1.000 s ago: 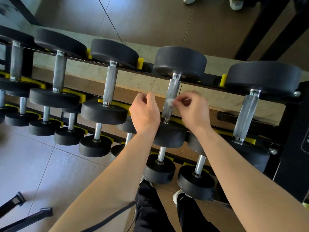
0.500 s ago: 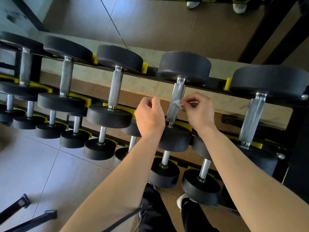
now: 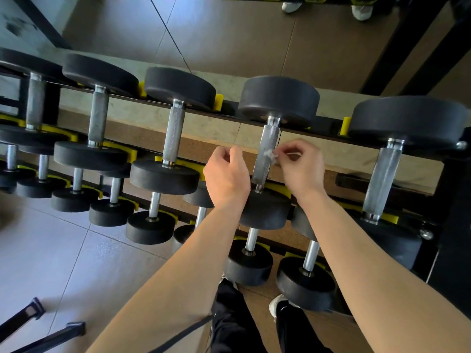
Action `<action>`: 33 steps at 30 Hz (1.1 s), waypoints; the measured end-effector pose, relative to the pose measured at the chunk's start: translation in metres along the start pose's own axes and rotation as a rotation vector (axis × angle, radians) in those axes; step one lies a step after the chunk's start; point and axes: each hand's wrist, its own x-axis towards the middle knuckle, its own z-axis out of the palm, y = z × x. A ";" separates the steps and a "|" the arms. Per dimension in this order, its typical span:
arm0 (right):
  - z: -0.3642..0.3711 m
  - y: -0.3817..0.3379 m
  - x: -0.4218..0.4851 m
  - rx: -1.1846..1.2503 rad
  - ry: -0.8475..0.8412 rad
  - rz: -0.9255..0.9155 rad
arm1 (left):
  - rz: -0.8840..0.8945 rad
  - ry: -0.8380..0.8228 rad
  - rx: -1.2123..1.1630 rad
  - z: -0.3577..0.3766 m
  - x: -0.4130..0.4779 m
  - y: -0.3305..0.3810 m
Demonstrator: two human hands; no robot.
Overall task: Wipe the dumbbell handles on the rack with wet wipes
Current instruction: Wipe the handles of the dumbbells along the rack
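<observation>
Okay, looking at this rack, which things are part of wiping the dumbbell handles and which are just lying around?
Part of the job: wet wipe pinched in the right hand; the knurled handle it is held against; left hand beside that handle; the neighbouring dumbbell handle; the rack.

Just lying about: black metal bars on the floor, lower left; white shoes at the top edge.

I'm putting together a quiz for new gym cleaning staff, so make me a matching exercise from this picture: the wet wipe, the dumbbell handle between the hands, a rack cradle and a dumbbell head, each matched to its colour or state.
Column one:
1. wet wipe
2. dumbbell handle
3. rack cradle
4. dumbbell head

Column two:
A. black
B. white, pinched by the right hand
C. yellow
D. silver, knurled

Pairs: 1-B, 2-D, 3-C, 4-A
</observation>
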 end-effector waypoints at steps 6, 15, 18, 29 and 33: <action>0.011 -0.007 -0.001 0.028 0.111 -0.003 | 0.004 -0.009 -0.003 0.000 0.002 -0.003; 0.003 -0.012 -0.004 -0.034 0.142 -0.073 | -0.004 -0.026 0.002 -0.001 0.004 -0.005; 0.015 -0.024 0.012 -0.010 0.286 -0.053 | 0.002 -0.041 0.015 0.000 0.005 -0.006; 0.003 -0.004 -0.038 -0.238 -0.063 -0.019 | 0.049 -0.117 0.048 -0.003 0.009 -0.012; 0.008 -0.024 -0.049 -0.105 0.066 0.045 | 0.180 -0.344 0.124 -0.014 0.007 -0.011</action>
